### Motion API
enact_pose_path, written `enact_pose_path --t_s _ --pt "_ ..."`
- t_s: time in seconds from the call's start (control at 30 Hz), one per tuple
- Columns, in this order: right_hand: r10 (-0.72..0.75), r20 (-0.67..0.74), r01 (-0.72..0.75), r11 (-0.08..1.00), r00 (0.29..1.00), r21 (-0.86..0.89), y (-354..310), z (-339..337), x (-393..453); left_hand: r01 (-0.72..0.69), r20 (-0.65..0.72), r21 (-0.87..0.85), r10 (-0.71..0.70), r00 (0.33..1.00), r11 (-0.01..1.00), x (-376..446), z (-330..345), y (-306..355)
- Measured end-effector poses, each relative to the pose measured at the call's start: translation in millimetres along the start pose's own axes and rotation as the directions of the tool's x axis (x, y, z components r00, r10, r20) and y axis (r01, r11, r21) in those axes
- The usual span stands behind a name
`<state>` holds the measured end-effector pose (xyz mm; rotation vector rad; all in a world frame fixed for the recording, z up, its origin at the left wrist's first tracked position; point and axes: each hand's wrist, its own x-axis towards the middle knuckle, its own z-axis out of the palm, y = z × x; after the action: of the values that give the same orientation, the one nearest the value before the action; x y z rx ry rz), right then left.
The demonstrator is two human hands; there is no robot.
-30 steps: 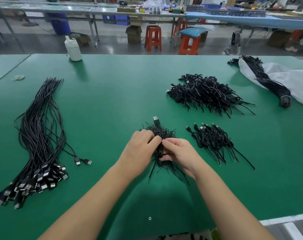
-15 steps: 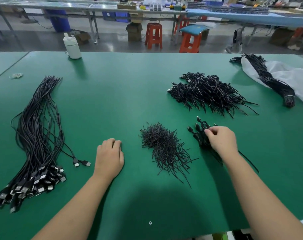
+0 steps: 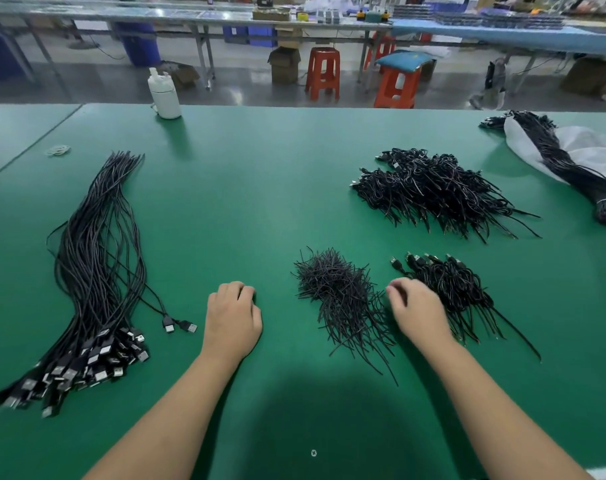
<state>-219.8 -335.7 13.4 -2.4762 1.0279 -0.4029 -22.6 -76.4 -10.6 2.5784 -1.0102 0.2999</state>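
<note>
Nothing is being held by the loosely curled left hand (image 3: 232,320) or right hand (image 3: 415,310); a long cable (image 3: 97,265) is likely being sought next.

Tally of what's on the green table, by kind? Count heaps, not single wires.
Cable heaps: 4 (long USB bundle, large coiled pile, small coiled pile, banded bundle)
Twist-tie heap: 1
White bottle: 1
White bag: 1
Rubber-band cluster: 1
Total: 8
</note>
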Motion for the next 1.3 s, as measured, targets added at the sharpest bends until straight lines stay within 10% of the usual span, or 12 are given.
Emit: enact_pose_path --t_s 0.43,0.67,1.07,1.3 --pt "0.077 -0.136 -0.042 0.969 0.988 0.242 6 30 -19 -0.013 0.192 0.313 -0.050 0.980 0.950 23 -43 -47" --pt "0.115 -0.128 -0.068 0.944 0.985 0.323 4 28 -19 -0.040 0.582 0.377 -0.203 0.787 0.926 33 -78 -125" --pt "0.175 -0.091 -0.133 0.926 0.980 0.352 1 22 -21 -0.221 0.378 0.408 0.056 0.924 0.886 21 -79 -119" --pt "0.311 -0.004 -0.279 0.859 0.950 0.428 -17 0 -14 -0.066 0.227 -0.058 0.077 0.971 0.996 23 -93 -46"
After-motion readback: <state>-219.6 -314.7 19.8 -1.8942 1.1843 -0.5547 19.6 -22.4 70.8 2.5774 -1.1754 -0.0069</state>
